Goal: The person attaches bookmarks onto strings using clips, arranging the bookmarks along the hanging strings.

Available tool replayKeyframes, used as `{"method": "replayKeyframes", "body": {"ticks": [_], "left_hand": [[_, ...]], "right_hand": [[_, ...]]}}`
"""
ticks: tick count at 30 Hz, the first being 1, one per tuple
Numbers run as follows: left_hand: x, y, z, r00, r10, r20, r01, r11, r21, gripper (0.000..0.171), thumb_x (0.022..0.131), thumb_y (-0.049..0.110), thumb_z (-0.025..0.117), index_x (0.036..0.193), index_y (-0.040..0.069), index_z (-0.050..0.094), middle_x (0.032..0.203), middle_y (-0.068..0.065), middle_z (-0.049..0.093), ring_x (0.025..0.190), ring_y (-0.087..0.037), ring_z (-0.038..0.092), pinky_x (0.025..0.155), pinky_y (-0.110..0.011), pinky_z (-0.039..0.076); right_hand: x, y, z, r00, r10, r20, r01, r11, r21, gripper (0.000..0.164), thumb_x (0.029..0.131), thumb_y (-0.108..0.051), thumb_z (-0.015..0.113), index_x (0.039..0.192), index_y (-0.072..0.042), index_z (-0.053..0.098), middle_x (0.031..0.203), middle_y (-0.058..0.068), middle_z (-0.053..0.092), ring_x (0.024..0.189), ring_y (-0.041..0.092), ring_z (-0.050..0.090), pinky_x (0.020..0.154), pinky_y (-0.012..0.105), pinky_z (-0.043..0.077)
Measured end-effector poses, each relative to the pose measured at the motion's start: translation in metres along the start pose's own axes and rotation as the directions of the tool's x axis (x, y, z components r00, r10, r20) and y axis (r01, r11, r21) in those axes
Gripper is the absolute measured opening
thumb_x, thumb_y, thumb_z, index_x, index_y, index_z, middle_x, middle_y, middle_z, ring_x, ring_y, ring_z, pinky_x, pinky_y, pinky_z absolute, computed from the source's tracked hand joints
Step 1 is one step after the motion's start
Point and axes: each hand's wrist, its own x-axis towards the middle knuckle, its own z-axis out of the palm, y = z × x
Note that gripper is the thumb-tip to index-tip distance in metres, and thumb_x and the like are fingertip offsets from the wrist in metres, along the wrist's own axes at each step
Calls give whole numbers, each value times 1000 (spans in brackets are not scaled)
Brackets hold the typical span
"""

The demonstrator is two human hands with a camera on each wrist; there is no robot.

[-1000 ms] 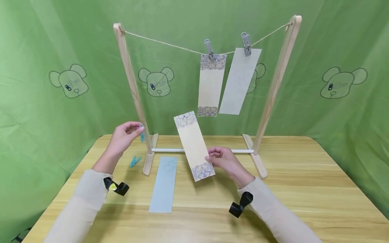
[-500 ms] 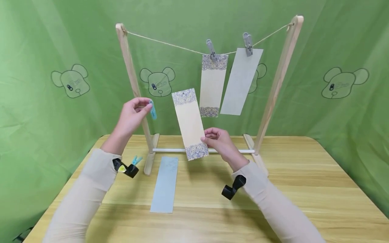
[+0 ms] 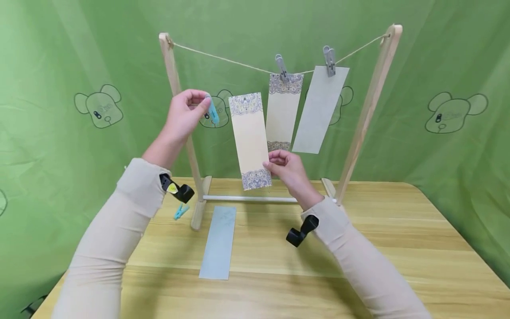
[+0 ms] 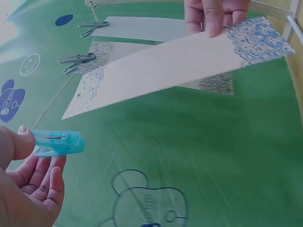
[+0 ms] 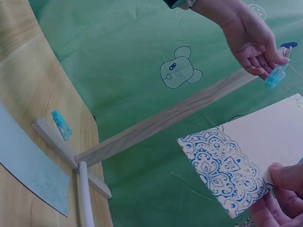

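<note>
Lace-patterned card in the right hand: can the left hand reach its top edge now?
Likely yes: the left hand, pinching a turquoise clothespin, is near the lace-patterned card, with nothing showing between clothespin and card.

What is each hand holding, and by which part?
In the head view, the left hand pinches a turquoise clothespin at its upper end; the right hand pinches a cream card by its right edge, near the bottom.

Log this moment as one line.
left hand: pinches teal clothespin | right hand: holds patterned card | hanging: second patterned card, pale card | table: blue card, second clothespin
</note>
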Motion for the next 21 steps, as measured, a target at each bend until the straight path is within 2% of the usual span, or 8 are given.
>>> {"method": "replayKeyframes", "body": {"ticks": [6, 12, 16, 21], "left_hand": [[15, 28, 4, 999, -44, -14, 44, 999, -3, 20, 93, 10, 57, 112, 2, 56, 97, -1, 54, 85, -11, 55, 88, -25, 48], [32, 57, 7, 995, -83, -56, 80, 995, -62, 12, 91, 11, 60, 102, 9, 59, 94, 1, 55, 81, -9, 56, 76, -17, 47], [40, 70, 11, 992, -95, -86, 85, 989, -117, 5, 89, 10, 63, 94, 12, 60, 91, 1, 56, 79, -9, 56, 70, -14, 46], [48, 80, 17, 985, -120, -123, 102, 984, -146, 5, 89, 12, 63, 94, 12, 61, 89, 2, 58, 79, -8, 55, 70, -15, 46]], "right_hand": [[6, -9, 5, 1000, -10, -9, 10, 1000, 28, 26, 85, 1, 65, 110, 4, 57, 90, 0, 61, 78, 8, 59, 71, 20, 55], [15, -18, 5, 999, -34, -40, 35, 999, 15, 26, 85, 1, 64, 110, 4, 57, 89, 0, 61, 76, 8, 59, 71, 20, 54], [20, -23, 5, 998, -36, -47, 37, 999, 15, 26, 86, 0, 65, 111, 3, 58, 90, 1, 62, 76, 8, 59, 72, 20, 54], [25, -24, 5, 998, -23, -64, 24, 999, 28, 26, 86, -2, 65, 111, 2, 58, 90, 0, 62, 76, 9, 59, 71, 20, 54]]}}
